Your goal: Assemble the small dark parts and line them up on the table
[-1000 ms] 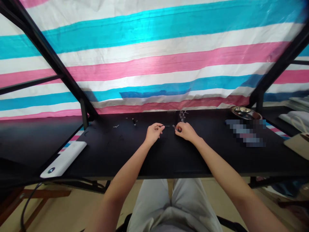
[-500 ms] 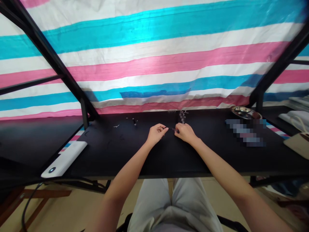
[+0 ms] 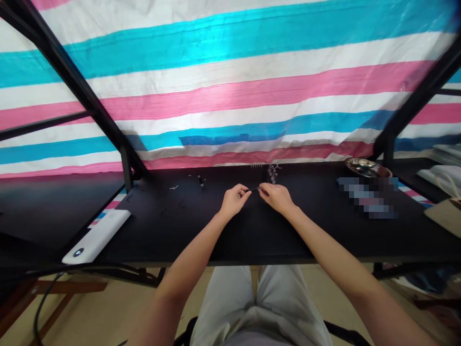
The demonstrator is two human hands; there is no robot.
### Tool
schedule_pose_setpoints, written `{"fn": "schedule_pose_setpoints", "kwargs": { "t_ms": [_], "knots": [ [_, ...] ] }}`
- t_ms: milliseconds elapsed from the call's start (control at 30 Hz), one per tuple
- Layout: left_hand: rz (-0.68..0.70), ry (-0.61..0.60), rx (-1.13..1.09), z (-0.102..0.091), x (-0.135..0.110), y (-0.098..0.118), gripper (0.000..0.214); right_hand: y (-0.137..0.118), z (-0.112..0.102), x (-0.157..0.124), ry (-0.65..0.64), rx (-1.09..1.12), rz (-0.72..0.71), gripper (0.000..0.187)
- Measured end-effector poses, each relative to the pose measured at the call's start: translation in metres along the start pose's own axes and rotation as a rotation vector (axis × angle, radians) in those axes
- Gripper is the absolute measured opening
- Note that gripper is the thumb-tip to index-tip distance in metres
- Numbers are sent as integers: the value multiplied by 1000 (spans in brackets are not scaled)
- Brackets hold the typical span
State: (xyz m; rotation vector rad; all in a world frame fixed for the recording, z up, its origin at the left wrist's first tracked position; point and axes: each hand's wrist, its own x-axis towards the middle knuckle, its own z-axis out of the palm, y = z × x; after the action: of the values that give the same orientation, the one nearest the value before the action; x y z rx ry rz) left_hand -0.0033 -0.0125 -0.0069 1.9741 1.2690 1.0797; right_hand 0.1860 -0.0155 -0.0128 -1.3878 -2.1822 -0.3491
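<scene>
Above the black table, my left hand [image 3: 234,199] pinches one end of a thin dark rod-like piece [image 3: 254,189]. The fingers of my right hand [image 3: 277,196] are closed at its other end, so the piece spans the small gap between both hands. Its exact kind is too small to make out. Just beyond my right hand lies a cluster of small greyish, clear-looking pieces [image 3: 272,174]. A short black cylinder with a pale end [image 3: 200,180] rests to the left of my left hand.
Small white bits [image 3: 174,187] and a row of tiny pieces [image 3: 256,166] lie towards the table's back. A shiny metal dish [image 3: 367,167] stands at the back right, near a blurred-out item [image 3: 367,198]. A white oblong device [image 3: 96,238] lies at the left edge of the black table [image 3: 230,240].
My right hand's fingers have shifted slightly left and changed their grip, with the fingertips now nearer the piece's end. My left hand stays almost still.
</scene>
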Motion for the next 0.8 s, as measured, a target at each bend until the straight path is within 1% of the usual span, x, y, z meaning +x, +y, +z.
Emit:
{"fn": "schedule_pose_setpoints", "kwargs": {
  "t_ms": [100,233,333,533,700,800],
  "knots": [
    [-6,-15,-35,1,-1,0,23,-1,1,-1,27,77,-2,25],
    [-36,-52,-121,2,-1,0,24,-2,2,-3,29,175,-9,25],
    [-50,-77,-180,3,-2,-2,23,-2,6,-4,28,229,-8,30],
    [-43,-117,-200,5,-3,-3,22,-2,12,-6,13,231,-15,36],
    [-36,-116,-170,6,-4,-3,23,-2,12,-6,12,228,-24,36],
    [-28,-112,-164,6,-5,-2,23,-4,10,-6,17,228,-37,33]
  ]
}}
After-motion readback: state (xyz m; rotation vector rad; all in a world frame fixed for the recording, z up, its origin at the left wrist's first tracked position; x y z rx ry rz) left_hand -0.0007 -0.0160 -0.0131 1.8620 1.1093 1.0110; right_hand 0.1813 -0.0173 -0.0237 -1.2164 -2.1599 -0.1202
